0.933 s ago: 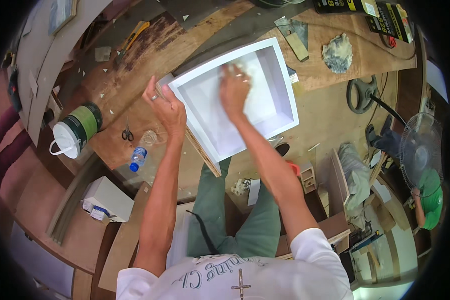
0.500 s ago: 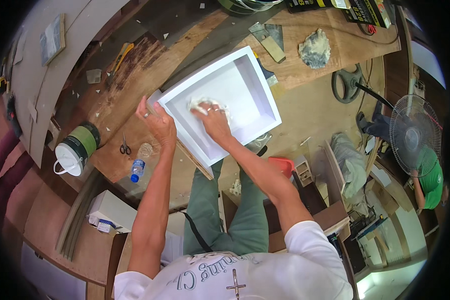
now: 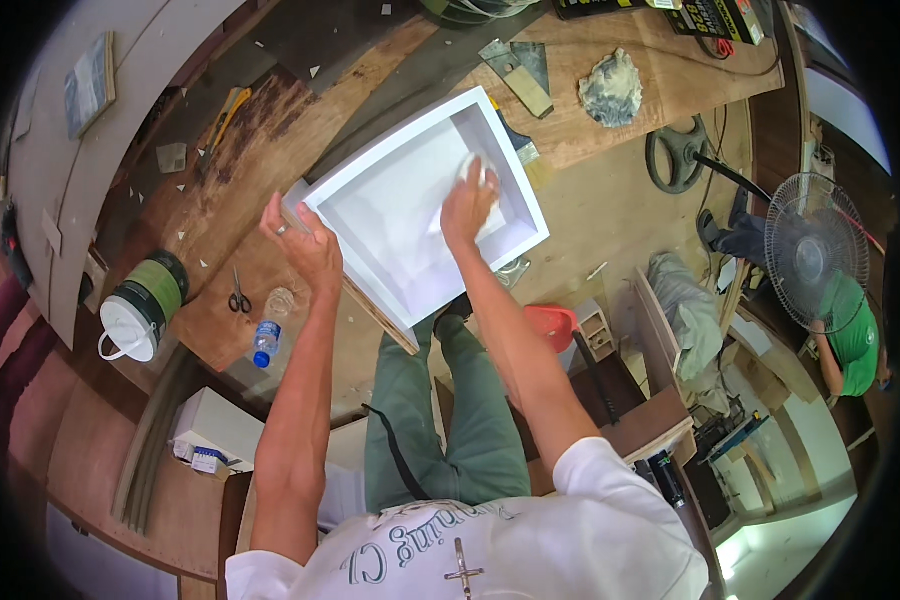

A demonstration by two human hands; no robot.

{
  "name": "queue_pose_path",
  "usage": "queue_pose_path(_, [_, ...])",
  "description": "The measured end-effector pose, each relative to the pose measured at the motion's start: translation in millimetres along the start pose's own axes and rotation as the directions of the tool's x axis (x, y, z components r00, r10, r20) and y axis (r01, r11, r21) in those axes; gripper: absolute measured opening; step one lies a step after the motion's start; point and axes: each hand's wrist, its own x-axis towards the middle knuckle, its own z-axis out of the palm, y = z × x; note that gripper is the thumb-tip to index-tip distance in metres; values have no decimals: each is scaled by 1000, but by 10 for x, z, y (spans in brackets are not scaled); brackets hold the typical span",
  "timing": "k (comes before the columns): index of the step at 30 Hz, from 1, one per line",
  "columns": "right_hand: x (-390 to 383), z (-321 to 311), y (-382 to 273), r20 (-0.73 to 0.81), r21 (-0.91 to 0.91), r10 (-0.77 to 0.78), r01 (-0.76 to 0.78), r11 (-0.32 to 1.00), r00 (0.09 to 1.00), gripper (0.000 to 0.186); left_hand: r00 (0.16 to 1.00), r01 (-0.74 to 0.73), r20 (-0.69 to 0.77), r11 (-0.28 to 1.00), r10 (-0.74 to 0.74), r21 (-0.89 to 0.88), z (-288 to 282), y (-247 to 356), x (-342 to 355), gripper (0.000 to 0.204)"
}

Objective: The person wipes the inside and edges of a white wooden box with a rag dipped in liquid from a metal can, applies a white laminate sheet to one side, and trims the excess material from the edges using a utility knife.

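Bright, soft light floods the white box (image 3: 395, 220), grey shade lining its inner walls; the right hand (image 3: 470, 205) blurs slightly, glare (image 3: 733, 553) flares lower right, and edges bow into black corners.

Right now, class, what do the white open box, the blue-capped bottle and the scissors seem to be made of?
White open box: perhaps wooden board, painted; its faces look smooth and evenly white.
Blue-capped bottle: most likely glossy plastic, judging by its see-through body.
Scissors: probably greyish metal blades and dark plastic handles; the finish is too small to judge.
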Motion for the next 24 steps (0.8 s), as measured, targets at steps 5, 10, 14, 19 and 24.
queue_pose_path(5, [678,131,-610,-16,-8,-48,48,999,999,52,1000,6,19,999,-6,38,49,15,-53,43])
queue_pose_path(10, [48,-50,-300,120,27,118,-122,992,986,57,1000,14,-8,999,-14,36,-128,-106,-16,42])
queue_pose_path(14, [366,54,-231,32,35,34,-35,999,999,58,1000,6,26,1000,-7,30,8,5,-65,42])
queue_pose_path(19, [570,63,-535,67,89,-58,52,995,996,53,996,-84,-11,995,84,54,-1,-152,-80,43])
queue_pose_path(24, [-138,-30,225,95,60,169,-175,983,981,60,999,-37,-21,999,38,26,7,-109,-81,45])
